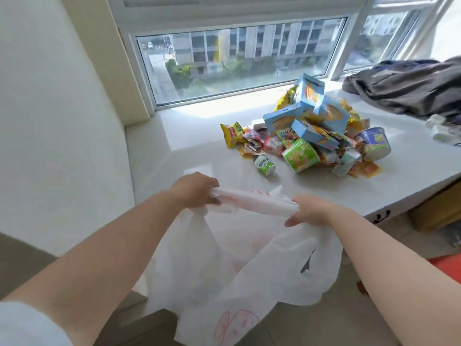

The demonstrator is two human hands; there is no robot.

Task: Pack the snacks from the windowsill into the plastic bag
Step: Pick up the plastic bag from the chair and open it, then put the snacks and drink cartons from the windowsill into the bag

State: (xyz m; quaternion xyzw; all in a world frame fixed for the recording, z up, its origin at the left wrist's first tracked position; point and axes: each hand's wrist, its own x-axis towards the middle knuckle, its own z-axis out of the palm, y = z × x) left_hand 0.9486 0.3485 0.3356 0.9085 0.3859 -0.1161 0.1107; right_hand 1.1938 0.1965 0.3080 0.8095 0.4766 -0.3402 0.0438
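- My left hand (193,189) grips one end of the white plastic bag (239,265) rim, fingers curled round it.
- My right hand (308,211) pinches the other end; bag hangs below, near the windowsill (189,136) edge.
- Snack pile (311,131) sits on the sill, far right of the bag, apart.

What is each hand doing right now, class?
Left hand: closed, gripping the plastic bag at its top edge.
Right hand: closed, gripping the same bag's top edge.

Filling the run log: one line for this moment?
phase: opening bag | left hand: grips white plastic bag top | right hand: grips same | colourful snack pile: on white windowsill, unpacked
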